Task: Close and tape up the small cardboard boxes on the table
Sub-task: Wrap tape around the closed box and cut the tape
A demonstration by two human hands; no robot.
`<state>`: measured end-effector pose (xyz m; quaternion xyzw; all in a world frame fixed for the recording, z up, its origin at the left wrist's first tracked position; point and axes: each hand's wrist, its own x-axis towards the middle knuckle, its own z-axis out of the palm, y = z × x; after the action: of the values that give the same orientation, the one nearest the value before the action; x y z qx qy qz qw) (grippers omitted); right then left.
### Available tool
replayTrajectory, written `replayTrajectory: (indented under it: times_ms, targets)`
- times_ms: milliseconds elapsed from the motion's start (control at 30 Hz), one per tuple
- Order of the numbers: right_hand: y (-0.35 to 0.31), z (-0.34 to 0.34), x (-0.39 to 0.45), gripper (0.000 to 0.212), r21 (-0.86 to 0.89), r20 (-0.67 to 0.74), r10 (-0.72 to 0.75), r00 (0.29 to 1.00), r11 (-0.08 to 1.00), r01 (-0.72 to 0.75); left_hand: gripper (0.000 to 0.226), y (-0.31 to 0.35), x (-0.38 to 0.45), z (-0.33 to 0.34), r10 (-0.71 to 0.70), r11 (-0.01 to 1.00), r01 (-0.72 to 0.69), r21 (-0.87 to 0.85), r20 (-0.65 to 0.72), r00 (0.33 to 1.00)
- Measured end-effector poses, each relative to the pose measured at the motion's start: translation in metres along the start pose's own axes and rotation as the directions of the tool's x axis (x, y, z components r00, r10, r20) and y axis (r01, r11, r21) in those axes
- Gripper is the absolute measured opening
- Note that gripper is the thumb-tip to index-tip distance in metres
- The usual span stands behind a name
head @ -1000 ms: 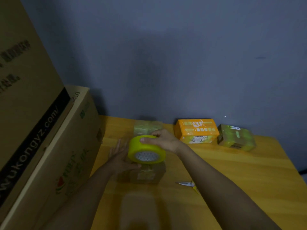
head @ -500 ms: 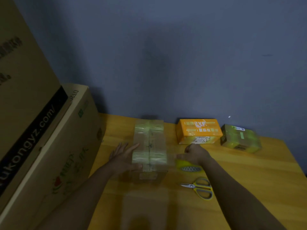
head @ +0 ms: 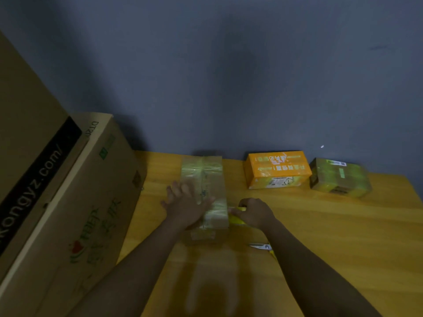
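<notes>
A small brown cardboard box point(head: 207, 179) lies on the wooden table point(head: 320, 225), its closed top crossed by bands of yellowish tape. My left hand point(head: 185, 202) lies flat on the box's top with straight fingers. Right beside the box's right side, my right hand point(head: 254, 212) grips the yellow tape roll point(head: 235, 219), which is mostly hidden under the hand. An orange box point(head: 277, 169) and a tape-wrapped brown box point(head: 338, 177) stand at the back right.
Two big cardboard cartons point(head: 75, 202) stand stacked along the left side, at the table's left edge. Scissors point(head: 262, 247) with a yellow handle lie near my right forearm. A grey wall rises behind the table.
My right hand brought the tape roll from above the box down to its right side, leaving a band of tape across the top. My left hand slid further onto the box's top.
</notes>
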<state>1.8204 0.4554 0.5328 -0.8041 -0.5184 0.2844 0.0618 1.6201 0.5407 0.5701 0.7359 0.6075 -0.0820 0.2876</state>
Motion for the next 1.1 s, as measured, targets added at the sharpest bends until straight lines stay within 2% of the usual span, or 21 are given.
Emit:
replayTrajectory:
  times_ms: [167,300,367,467,567,700,833,900,933,1033,1100]
  targets:
    - [0.004,0.002,-0.005,0.063,-0.026,-0.014,0.009,1.000,1.000,-0.010,0.137,0.071,-0.003,0.012,-0.226,0.964,0.233,-0.132,0.068,0.972]
    - [0.001,0.003,-0.008,0.058,-0.009,-0.007,-0.004,1.000,1.000,0.004,0.131,0.077,0.005,0.015,-0.281,0.953,0.281,-0.110,0.020,0.960]
    - [0.000,0.000,-0.009,0.049,0.044,-0.002,-0.030,1.000,0.999,0.030,0.129,0.067,0.008,0.014,-0.249,0.966,0.249,-0.077,0.007,0.969]
    - [-0.002,-0.012,-0.014,0.036,0.234,-0.045,-0.102,0.994,0.966,0.109,0.128,0.044,0.010,0.009,-0.173,0.983,0.172,-0.072,-0.015,0.985]
    - [-0.007,-0.028,-0.023,0.027,0.338,-0.095,-0.185,0.978,0.918,0.207,0.123,0.012,0.015,0.002,-0.098,0.978,0.092,-0.189,-0.025,0.995]
    - [-0.014,-0.055,-0.033,0.034,0.455,-0.007,-0.265,0.964,0.857,0.239,0.104,-0.027,0.023,-0.001,0.001,0.918,0.006,-0.396,0.019,1.000]
    - [-0.026,-0.057,-0.043,0.048,0.554,0.094,-0.295,0.951,0.809,0.197,0.085,-0.048,0.025,0.007,0.018,0.798,0.025,-0.603,0.064,0.998]
    - [-0.035,-0.050,-0.045,0.039,0.594,0.058,-0.291,0.955,0.779,0.201,0.082,-0.053,0.018,0.017,0.009,0.714,0.049,-0.699,0.079,0.997]
    - [-0.039,-0.047,-0.044,0.043,0.614,0.017,-0.284,0.959,0.760,0.215,0.083,-0.055,0.015,0.023,0.028,0.686,0.049,-0.726,0.093,0.995]
    - [-0.055,-0.045,-0.040,0.062,0.578,-0.063,-0.235,0.970,0.784,0.228,0.093,-0.064,0.013,0.029,0.122,0.711,0.007,-0.704,0.133,0.984]
    - [-0.069,-0.041,-0.035,0.063,0.473,-0.064,-0.234,0.970,0.849,0.236,0.092,-0.070,0.013,0.027,0.180,0.754,-0.105,-0.648,0.050,0.982]
